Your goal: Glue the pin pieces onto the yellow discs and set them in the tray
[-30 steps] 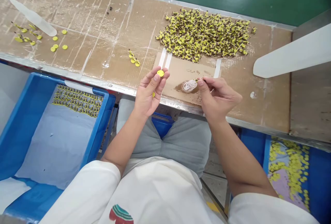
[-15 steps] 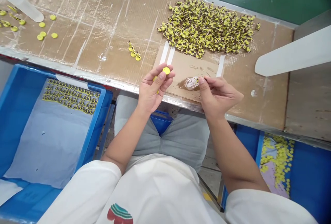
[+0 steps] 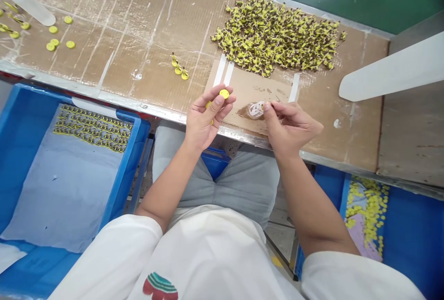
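A table (image 3: pixel 132 45) covered in taped brown cardboard runs across the view, with green floor beyond its far edge and the person seated at its near edge. On it lies a wide pile of yellow-and-brown pieces (image 3: pixel 277 41), and just in front of the pile a smaller cardboard sheet (image 3: pixel 249 89) bearing a pale glue dab (image 3: pixel 255 110). The left hand (image 3: pixel 203 122) is raised over the table's near edge, its thumb and fingers (image 3: pixel 217 101) pinching a yellow disc (image 3: pixel 224 93) held up at the fingertips. The right hand (image 3: pixel 291 126) rests close beside it, thumb and forefinger pressed together on a small yellow piece (image 3: pixel 261 106) that sits right at the glue dab; whether it touches the dab cannot be told. Three small pieces (image 3: pixel 178 69) lie to the left of the sheet, and loose yellow discs (image 3: pixel 55 41) farther left. Below the table, a blue crate (image 3: pixel 130 166) at the left holds neat rows of pieces (image 3: pixel 93 129) on a grey sheet, and another blue crate (image 3: pixel 412 230) at the right holds scattered discs (image 3: pixel 367 207).
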The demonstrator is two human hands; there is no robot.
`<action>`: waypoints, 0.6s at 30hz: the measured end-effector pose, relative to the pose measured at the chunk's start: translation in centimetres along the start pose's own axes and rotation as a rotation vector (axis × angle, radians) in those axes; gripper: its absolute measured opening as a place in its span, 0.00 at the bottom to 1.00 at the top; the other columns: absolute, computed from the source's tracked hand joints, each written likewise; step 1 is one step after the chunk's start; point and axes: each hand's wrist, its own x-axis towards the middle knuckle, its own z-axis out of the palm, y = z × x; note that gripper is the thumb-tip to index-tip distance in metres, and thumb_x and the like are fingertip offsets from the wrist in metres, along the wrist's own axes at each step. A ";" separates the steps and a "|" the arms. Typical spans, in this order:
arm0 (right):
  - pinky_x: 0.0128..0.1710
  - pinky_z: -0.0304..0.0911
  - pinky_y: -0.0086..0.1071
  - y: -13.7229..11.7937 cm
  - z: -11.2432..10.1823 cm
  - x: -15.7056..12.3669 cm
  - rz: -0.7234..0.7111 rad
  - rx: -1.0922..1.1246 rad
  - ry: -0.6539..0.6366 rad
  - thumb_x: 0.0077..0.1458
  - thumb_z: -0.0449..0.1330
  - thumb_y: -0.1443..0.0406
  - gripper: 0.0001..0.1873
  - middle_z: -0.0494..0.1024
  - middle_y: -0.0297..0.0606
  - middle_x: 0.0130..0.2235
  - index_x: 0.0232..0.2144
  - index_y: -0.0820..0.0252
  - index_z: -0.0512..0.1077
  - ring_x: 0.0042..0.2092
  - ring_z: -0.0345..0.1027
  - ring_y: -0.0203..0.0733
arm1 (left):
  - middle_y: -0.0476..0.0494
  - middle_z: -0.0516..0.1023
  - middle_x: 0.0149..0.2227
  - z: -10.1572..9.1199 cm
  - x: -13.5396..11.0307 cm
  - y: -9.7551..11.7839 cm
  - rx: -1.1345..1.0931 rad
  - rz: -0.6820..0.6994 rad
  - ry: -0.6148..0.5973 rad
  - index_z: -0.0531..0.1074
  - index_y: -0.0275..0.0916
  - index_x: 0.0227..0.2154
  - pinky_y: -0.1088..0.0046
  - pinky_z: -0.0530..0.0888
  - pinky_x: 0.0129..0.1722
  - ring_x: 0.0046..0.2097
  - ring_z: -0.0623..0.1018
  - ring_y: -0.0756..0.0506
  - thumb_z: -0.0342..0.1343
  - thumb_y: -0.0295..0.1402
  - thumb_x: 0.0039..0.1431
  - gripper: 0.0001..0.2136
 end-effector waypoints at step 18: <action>0.40 0.72 0.42 0.9 -1.0 0.5 -0.233 -0.080 -0.059 0.55 0.69 0.60 0.10 0.81 0.33 0.31 0.41 0.49 0.81 0.33 0.74 0.41 | 0.52 0.82 0.52 -0.2 0.1 -0.2 0.031 0.013 -0.010 0.80 0.46 0.45 0.75 0.76 0.58 0.59 0.78 0.45 0.66 0.33 0.57 0.12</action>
